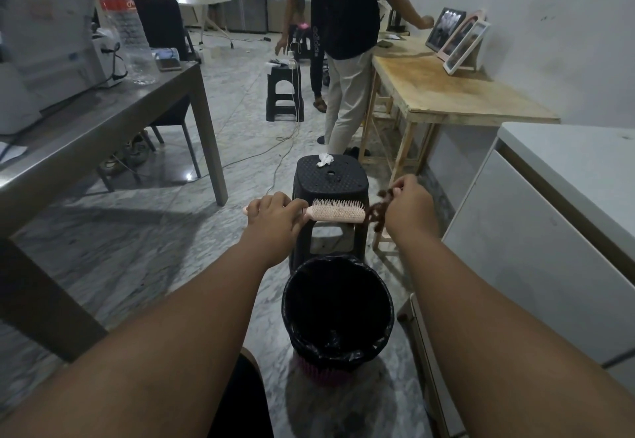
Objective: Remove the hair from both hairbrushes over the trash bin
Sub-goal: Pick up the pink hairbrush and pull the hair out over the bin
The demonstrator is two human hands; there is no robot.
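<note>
Head cam, wide-angle, facing fwd & down, hands close

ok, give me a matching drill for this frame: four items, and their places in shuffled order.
Things:
1 hairbrush
2 hair clump
3 trash bin
4 tissue

Places:
A on the black stool
B held by its handle in the left hand
C on the floor by the stool
D pinched by the right hand

Pairs: 1-B; 2-D; 3-C; 4-A
</note>
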